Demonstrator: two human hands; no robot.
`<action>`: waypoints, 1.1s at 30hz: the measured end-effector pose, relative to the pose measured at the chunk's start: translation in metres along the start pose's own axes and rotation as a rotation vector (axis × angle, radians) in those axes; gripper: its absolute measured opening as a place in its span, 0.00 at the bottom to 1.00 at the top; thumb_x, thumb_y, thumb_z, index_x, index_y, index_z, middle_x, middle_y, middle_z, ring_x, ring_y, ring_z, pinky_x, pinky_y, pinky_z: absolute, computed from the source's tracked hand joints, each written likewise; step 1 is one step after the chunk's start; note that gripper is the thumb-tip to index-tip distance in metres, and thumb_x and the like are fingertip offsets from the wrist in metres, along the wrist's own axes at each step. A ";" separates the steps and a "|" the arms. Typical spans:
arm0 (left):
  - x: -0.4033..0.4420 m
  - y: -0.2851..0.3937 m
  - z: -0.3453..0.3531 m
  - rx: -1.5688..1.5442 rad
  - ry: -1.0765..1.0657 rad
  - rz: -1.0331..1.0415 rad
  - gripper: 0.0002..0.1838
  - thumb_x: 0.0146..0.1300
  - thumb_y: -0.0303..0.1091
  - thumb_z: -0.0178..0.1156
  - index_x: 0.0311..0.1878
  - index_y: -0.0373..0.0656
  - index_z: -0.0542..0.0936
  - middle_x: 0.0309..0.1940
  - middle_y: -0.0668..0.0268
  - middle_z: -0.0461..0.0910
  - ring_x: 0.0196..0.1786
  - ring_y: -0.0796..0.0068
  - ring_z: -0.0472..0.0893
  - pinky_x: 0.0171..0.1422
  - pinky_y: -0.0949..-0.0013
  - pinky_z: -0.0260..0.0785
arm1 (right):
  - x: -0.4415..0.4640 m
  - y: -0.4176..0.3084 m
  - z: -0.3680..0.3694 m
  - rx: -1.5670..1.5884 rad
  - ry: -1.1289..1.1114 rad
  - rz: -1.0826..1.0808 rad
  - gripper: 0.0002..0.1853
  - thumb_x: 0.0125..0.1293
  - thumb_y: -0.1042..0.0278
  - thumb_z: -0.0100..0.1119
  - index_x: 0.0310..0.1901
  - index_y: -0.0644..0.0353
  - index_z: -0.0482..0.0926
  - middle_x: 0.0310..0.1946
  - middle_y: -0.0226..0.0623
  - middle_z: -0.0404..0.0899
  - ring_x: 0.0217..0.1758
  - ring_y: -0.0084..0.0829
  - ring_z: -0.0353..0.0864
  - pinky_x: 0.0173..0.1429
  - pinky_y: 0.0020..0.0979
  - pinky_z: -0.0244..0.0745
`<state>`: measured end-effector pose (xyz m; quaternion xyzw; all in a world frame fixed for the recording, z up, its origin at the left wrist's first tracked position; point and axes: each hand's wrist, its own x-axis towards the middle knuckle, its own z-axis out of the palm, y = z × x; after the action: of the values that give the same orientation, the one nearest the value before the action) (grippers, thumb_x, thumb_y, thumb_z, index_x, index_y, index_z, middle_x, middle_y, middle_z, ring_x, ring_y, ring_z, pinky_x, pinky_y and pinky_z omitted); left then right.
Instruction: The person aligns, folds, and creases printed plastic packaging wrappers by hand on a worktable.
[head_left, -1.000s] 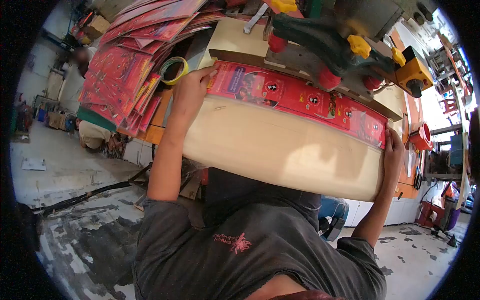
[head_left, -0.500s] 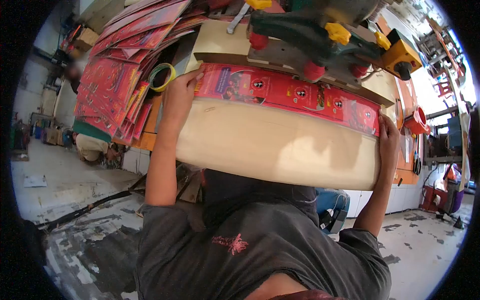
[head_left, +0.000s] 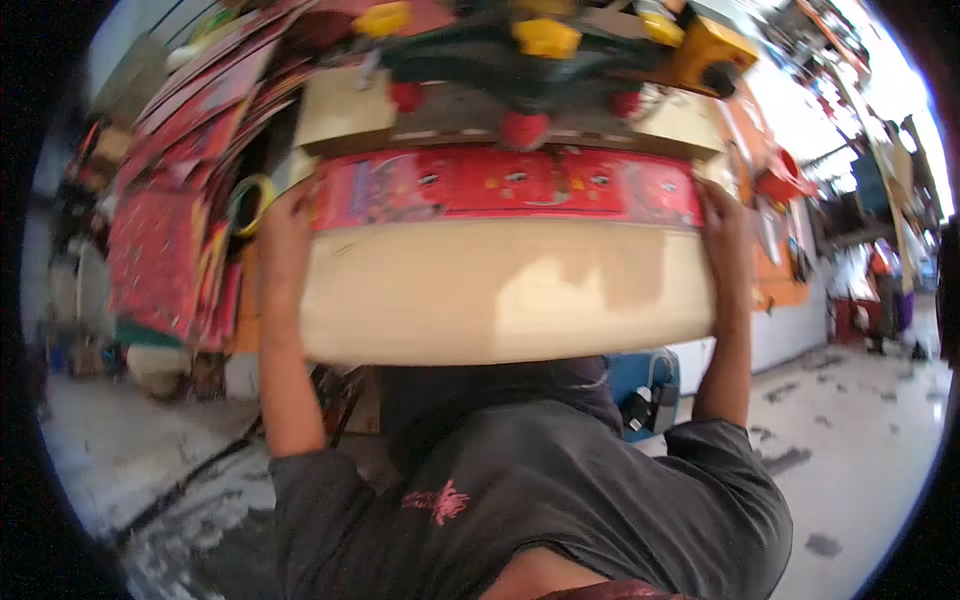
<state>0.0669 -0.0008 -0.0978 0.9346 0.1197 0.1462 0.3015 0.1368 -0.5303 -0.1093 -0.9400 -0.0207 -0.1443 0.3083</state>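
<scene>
A long red printed sheet (head_left: 520, 188), glossy and see-through along its near edge, lies flat on a cream-coloured padded board (head_left: 420, 290). At its left end my left hand (head_left: 287, 215) has its fingers closed on the edge. My right hand (head_left: 726, 208) grips the right end in the same way, its fingers partly hidden and blurred. Just beyond the sheet stands a dark green machine (head_left: 460, 72) with yellow knobs and red round feet, over a grey metal plate.
Stacks of red printed sheets (head_left: 160, 250) lie to the left. A roll of yellow tape (head_left: 250, 205) stands beside them. On the right are a yellow control box (head_left: 712, 58) with a black knob and a red ring-shaped holder (head_left: 785, 178). Below is a blue case (head_left: 650, 385).
The view has turned, so the sheet, board and machine appear further left and more level. Both hands stay at the sheet's ends. The picture is more blurred.
</scene>
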 end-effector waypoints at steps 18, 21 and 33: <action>-0.002 0.008 0.001 0.049 -0.014 -0.035 0.18 0.79 0.34 0.53 0.66 0.42 0.81 0.55 0.46 0.84 0.55 0.61 0.85 0.62 0.65 0.72 | 0.002 0.007 -0.004 -0.158 0.020 0.025 0.15 0.74 0.51 0.58 0.54 0.44 0.88 0.43 0.43 0.89 0.46 0.45 0.88 0.51 0.44 0.79; 0.000 0.003 0.000 0.049 -0.022 -0.035 0.18 0.79 0.35 0.54 0.66 0.43 0.81 0.56 0.46 0.84 0.55 0.63 0.85 0.62 0.65 0.72 | 0.003 0.006 -0.005 -0.149 0.015 0.038 0.16 0.74 0.50 0.58 0.53 0.45 0.88 0.43 0.43 0.89 0.46 0.45 0.88 0.51 0.44 0.79; -0.001 -0.010 0.003 -0.029 0.078 0.155 0.17 0.77 0.37 0.56 0.58 0.34 0.83 0.51 0.45 0.85 0.54 0.53 0.86 0.59 0.63 0.74 | 0.002 0.011 -0.001 -0.109 0.043 0.006 0.16 0.74 0.53 0.59 0.54 0.52 0.87 0.44 0.44 0.89 0.48 0.44 0.89 0.51 0.40 0.81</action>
<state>0.0652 0.0057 -0.1063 0.9301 0.0562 0.2069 0.2981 0.1402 -0.5400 -0.1137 -0.9522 -0.0034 -0.1643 0.2576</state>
